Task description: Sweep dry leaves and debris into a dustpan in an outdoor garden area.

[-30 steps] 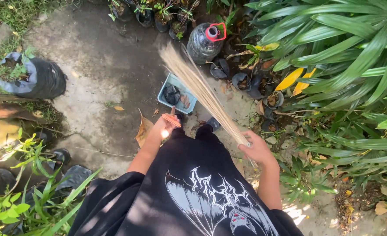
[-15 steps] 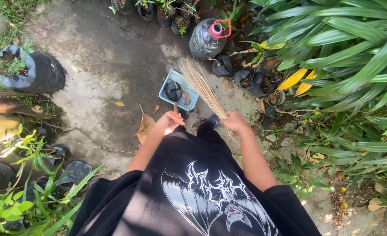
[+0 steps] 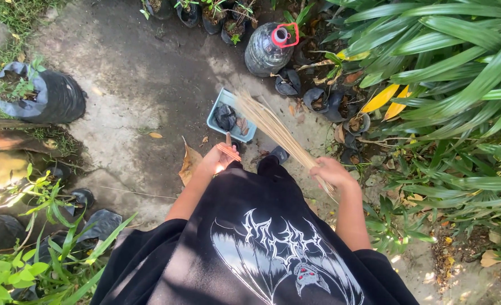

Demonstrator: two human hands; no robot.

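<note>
While we look down, our right hand [image 3: 330, 171] has its grip wrapped round the broom [image 3: 273, 125], bristles fanned over the blue dustpan [image 3: 217, 110] on the concrete. Our left hand [image 3: 219, 158] pinches the dustpan's orange handle [image 3: 228, 150]. A large bottle [image 3: 267, 49] stands beyond.

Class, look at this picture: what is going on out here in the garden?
A person in a black printed shirt stands on a concrete path between plants. The right hand grips a bundle-type stick broom, its bristles fanned over a light blue dustpan. The left hand holds the dustpan's handle. The pan holds dark debris and dry leaves. A dry brown leaf lies beside the left hand, and a large water bottle stands beyond the pan.
</note>
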